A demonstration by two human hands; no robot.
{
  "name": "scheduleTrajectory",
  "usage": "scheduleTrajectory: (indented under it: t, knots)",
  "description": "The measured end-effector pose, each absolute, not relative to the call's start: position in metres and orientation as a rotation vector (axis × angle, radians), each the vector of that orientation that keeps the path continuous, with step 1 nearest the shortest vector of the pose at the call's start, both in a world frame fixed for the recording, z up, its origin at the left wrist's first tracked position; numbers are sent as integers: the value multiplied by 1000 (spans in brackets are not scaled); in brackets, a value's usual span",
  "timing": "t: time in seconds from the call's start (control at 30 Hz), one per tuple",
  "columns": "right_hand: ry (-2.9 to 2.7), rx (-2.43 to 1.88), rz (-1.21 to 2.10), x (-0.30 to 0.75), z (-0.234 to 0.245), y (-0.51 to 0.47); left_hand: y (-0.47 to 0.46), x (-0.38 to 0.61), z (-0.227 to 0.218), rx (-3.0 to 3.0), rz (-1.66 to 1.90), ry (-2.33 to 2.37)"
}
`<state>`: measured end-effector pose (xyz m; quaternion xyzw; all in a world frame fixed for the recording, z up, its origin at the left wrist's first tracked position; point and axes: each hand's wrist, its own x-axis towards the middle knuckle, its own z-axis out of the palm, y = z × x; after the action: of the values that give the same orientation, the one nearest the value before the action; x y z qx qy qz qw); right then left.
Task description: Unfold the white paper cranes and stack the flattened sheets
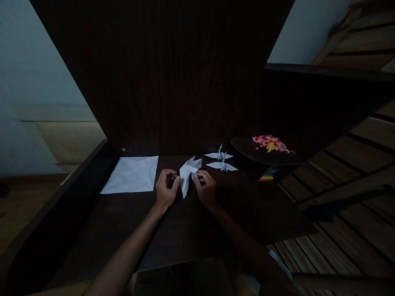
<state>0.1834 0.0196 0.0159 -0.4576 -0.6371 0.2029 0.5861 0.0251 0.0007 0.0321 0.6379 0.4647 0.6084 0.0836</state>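
A partly folded white origami paper is between my two hands over the dark desk, with pointed flaps sticking up and one long point hanging down. My left hand is curled, thumb and forefinger drawn together at the paper's left edge. On the other side, my right hand pinches the paper's right part between thumb and fingers. Just beyond the right hand lie two finished paper cranes, a farther crane and a nearer crane, wings spread. A flat, creased white sheet lies left of my left hand.
On a rounded dark shelf to the right is a heap of small pink, red and yellow pieces. A tall dark wooden panel rises behind the desk. A raised side board edges the left. The light is dim.
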Motion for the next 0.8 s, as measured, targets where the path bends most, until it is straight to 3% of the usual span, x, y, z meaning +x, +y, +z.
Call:
scheduleTrajectory:
  t: [0.43,0.8]
  knots:
    - [-1672,-979,337,183,15,17,7,28,30,1991,1643,1334]
    - [-1580,-1016,420,182,13,17,18,29,19,1468,1734,1156]
